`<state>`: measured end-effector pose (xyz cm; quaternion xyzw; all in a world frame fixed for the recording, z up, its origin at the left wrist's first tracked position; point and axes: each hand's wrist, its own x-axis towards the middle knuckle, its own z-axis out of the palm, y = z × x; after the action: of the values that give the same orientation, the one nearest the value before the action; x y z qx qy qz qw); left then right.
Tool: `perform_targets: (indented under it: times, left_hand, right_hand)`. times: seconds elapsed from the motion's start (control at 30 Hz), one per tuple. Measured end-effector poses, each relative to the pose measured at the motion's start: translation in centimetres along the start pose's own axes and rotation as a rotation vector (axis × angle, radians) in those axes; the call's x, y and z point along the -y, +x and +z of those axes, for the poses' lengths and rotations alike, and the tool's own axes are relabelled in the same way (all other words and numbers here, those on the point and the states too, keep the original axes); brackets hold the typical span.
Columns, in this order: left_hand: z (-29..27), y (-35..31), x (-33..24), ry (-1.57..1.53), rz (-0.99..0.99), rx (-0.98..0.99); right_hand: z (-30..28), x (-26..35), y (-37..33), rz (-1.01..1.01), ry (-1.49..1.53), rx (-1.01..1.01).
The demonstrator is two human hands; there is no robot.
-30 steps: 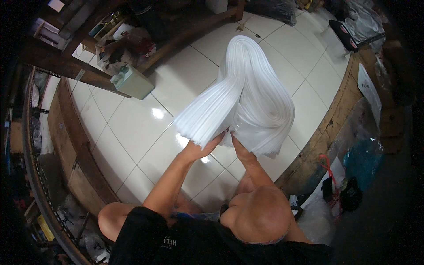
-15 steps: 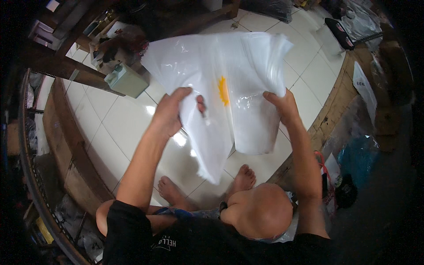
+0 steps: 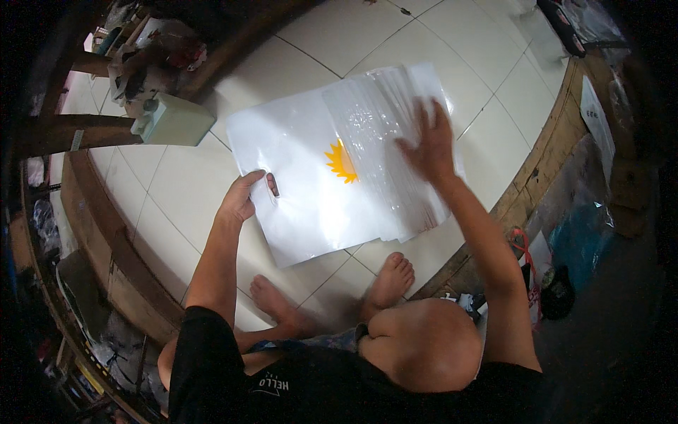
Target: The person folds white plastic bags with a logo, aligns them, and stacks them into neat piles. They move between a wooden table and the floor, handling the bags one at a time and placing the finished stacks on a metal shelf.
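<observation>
A stack of white plastic bags (image 3: 296, 205) with a yellow sun-like print lies spread low over the tiled floor, in front of my feet. My left hand (image 3: 244, 198) grips its left edge at the cut-out handle hole, the thumb on top and fingertips showing through the hole. Across the right part, the layers fan out in shiny, clear-looking folds (image 3: 378, 134). Over those folds is my right hand (image 3: 431, 145), its fingers spread and slightly blurred, holding nothing. Whether its palm touches the plastic I cannot tell.
A pale green jerrycan (image 3: 173, 120) stands at the left beside a wooden beam (image 3: 106, 131). Wooden boards (image 3: 530, 180) edge the white tile floor (image 3: 480, 42) on the right. Beyond them lie clear plastic, a blue-green bag (image 3: 579, 247) and a red cord (image 3: 519, 240).
The bags have gone from lifted and folded in both hands to laid out flat and wide. My right hand has let go and opened; my left hand still holds the handle edge.
</observation>
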<state>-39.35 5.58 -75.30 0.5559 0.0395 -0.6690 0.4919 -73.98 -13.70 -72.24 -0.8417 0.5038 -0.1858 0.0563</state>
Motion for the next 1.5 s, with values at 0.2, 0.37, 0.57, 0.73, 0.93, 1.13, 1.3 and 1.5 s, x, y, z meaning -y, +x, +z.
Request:
perform_targets:
  times: [0.2, 0.37, 0.57, 0.73, 0.93, 1.13, 1.3, 1.5]
  left_hand:
    - [-0.1, 1.3, 0.3, 0.026, 0.022, -0.012]
    - [-0.4, 1.7, 0.3, -0.009, 0.013, 0.007]
    - [-1.4, 2.3, 0.5, -0.001, 0.012, 0.078]
    - [-1.4, 1.8, 0.1, -0.03, -0.032, 0.04]
    - [0.4, 0.7, -0.1, 0.04, -0.003, -0.015]
    - [-0.4, 1.2, 0.6, 0.056, 0.054, -0.058]
    - [-1.1, 2.2, 0.9, 0.071, 0.041, -0.053]
    - [0.3, 2.2, 1.1, 0.087, 0.036, -0.095]
  right_hand:
    - [3.7, 7.0, -3.6, -0.956, 0.093, 0.635]
    - [2.9, 2.9, -1.3, -0.959, -0.126, 0.603]
    - [-2.3, -5.8, 0.8, -0.564, -0.153, 0.661]
    - [-4.1, -10.4, 1.1, 0.013, 0.145, 0.315]
    - [-2.3, -14.7, -0.4, 0.521, 0.434, 0.652]
    - [-0.1, -15.2, -1.1, 0.49, 0.542, 0.695]
    - [0.9, -15.5, -1.7, 0.405, 0.435, 0.643]
    - [1.9, -15.4, -2.2, 0.43, 0.436, 0.639]
